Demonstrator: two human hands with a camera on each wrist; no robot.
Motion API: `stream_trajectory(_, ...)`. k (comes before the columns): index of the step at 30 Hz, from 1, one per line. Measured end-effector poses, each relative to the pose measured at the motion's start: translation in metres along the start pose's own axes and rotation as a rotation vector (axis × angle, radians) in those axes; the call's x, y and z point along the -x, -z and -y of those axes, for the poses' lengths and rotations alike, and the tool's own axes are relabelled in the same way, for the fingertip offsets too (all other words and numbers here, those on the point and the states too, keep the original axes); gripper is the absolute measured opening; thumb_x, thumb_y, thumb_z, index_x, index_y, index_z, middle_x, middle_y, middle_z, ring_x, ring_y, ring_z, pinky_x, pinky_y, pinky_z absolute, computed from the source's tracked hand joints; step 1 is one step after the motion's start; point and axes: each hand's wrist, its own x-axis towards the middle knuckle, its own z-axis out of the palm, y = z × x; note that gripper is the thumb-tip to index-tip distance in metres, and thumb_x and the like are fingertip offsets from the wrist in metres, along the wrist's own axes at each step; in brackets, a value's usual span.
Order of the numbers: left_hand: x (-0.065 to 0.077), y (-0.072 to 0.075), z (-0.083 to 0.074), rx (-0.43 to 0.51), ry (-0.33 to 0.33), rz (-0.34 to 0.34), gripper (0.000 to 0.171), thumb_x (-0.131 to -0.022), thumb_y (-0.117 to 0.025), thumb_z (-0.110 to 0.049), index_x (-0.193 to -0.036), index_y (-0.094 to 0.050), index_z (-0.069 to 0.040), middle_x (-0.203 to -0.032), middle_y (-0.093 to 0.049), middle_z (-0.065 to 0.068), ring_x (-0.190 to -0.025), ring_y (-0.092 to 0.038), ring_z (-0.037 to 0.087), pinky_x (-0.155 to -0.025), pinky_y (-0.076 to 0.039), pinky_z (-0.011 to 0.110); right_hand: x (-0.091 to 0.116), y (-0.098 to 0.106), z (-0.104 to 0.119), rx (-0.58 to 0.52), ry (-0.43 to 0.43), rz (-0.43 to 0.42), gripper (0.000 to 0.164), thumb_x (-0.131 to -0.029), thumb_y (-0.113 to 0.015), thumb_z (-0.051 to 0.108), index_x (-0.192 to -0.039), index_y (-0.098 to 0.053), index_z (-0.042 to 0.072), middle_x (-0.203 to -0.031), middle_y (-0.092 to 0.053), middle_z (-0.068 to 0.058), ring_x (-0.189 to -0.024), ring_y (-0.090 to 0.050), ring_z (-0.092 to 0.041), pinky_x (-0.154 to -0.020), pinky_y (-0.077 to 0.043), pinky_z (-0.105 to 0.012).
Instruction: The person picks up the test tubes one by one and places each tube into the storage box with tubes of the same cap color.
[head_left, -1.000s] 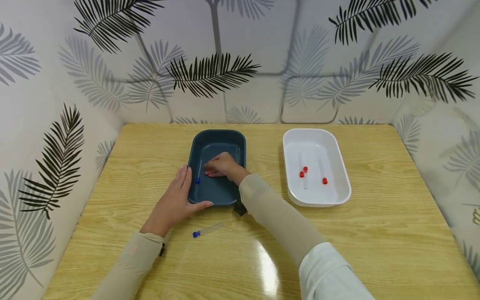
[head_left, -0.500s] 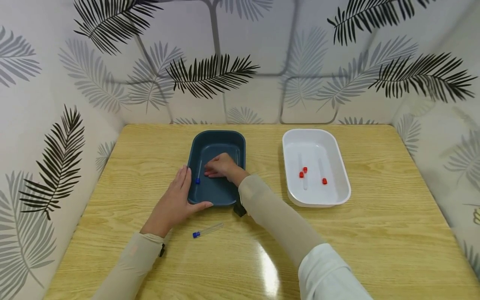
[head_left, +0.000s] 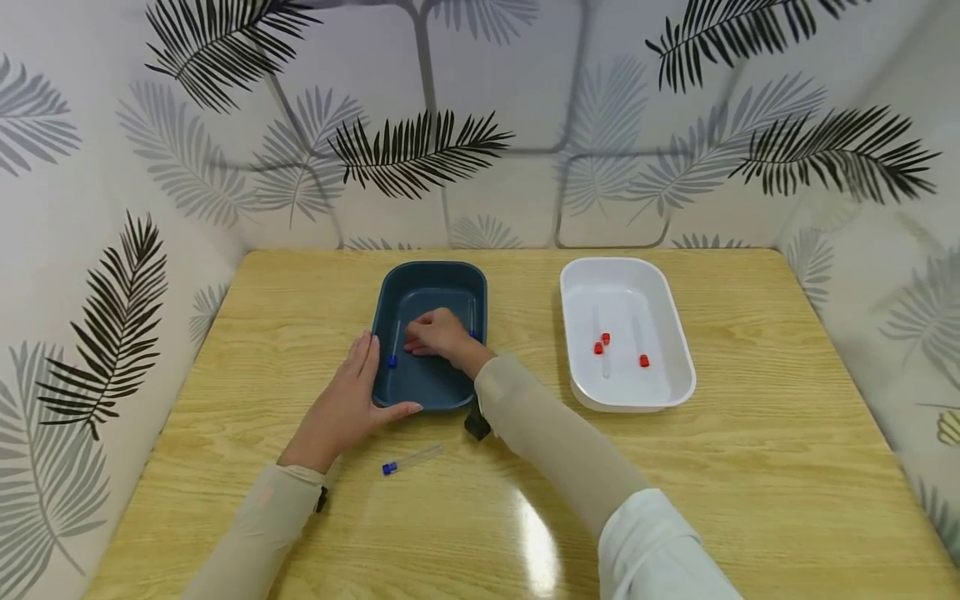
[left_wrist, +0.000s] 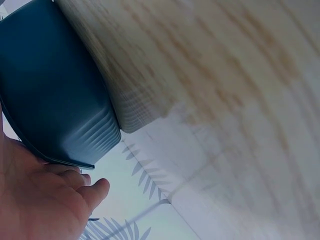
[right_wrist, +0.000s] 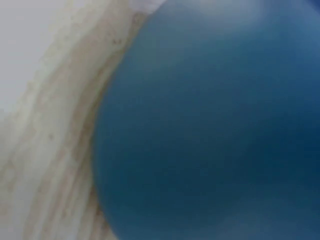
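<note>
A dark blue tray (head_left: 429, 388) stands left of centre on the table. My left hand (head_left: 347, 402) rests against its left side, fingers extended along the wall and thumb spread along the front rim. In the left wrist view, that hand (left_wrist: 45, 200) touches the blue tray (left_wrist: 60, 85). Inside the tray, my right hand (head_left: 442, 336) reaches low with bent fingers; whatever is between its fingertips is hidden. A blue-capped tube (head_left: 393, 358) lies left of those fingers. Another blue cap (head_left: 472, 334) shows at the right wall, partly behind the hand. Blurred tray wall (right_wrist: 200, 125) fills the right wrist view.
A clear test tube with a blue cap (head_left: 388, 468) lies on the table (head_left: 765, 467) in front of the blue tray. To the right, a white tray (head_left: 637, 398) holds several red-capped tubes (head_left: 643, 361). A leaf-patterned wall covering (head_left: 510, 200) stands behind the table.
Both hands keep nearly the same places. A blue cap at the tray's right wall, hidden earlier, now shows beside my right hand. The whole head view has shifted slightly.
</note>
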Motion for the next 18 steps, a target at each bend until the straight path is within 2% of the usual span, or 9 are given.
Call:
stream_trajectory(4,0.000,-0.001,0.000,0.011,0.001,0.005,0.118,-0.070,-0.046,-0.081,-0.149,-0.002,-0.006,-0.155,0.003,0.011,-0.141,0.001,0.023,-0.109,-0.019,0.048,0.008,-0.002,0.000,-0.030,0.084,-0.013,0.028,-0.094,-0.054,0.011,-0.111,-0.061,-0.010,-0.095,-0.066,-0.020,-0.084,-0.068,-0.026,-0.070,-0.055,-0.030)
stream_trajectory(9,0.001,-0.002,0.000,0.029,0.001,0.007,0.117,-0.071,-0.047,-0.081,-0.150,-0.002,-0.007,-0.155,0.003,0.011,-0.141,0.001,0.022,-0.108,-0.019,0.049,0.024,-0.003,0.004,0.034,0.202,-0.007,0.028,-0.095,-0.054,0.013,-0.111,-0.062,-0.009,-0.097,-0.066,-0.020,-0.081,-0.068,-0.023,-0.070,-0.055,-0.029)
stream_trajectory(13,0.001,-0.001,0.000,0.024,0.004,-0.002,0.118,-0.070,-0.046,-0.081,-0.150,-0.004,-0.006,-0.155,0.001,0.012,-0.141,0.000,0.023,-0.109,-0.019,0.048,0.043,0.000,0.011,0.085,0.293,-0.005,0.026,-0.095,-0.053,0.013,-0.110,-0.064,-0.006,-0.093,-0.067,-0.015,-0.084,-0.067,-0.025,-0.071,-0.054,-0.030)
stream_trajectory(16,0.001,-0.001,0.000,0.019,0.003,-0.003,0.118,-0.070,-0.046,-0.082,-0.150,-0.003,-0.006,-0.155,0.001,0.011,-0.141,0.000,0.024,-0.109,-0.019,0.048,0.058,0.007,0.015,0.094,0.330,-0.022,0.023,-0.095,-0.053,0.013,-0.106,-0.066,-0.003,-0.091,-0.067,-0.011,-0.086,-0.067,-0.026,-0.071,-0.054,-0.029)
stream_trajectory(18,0.001,-0.001,0.000,0.020,0.001,-0.001,0.118,-0.070,-0.046,-0.082,-0.149,-0.001,-0.007,-0.155,0.003,0.010,-0.141,0.000,0.024,-0.109,-0.019,0.048,0.069,0.013,0.019,0.082,0.343,-0.026,0.021,-0.095,-0.053,0.012,-0.105,-0.066,-0.002,-0.092,-0.067,-0.013,-0.088,-0.066,-0.027,-0.071,-0.054,-0.028)
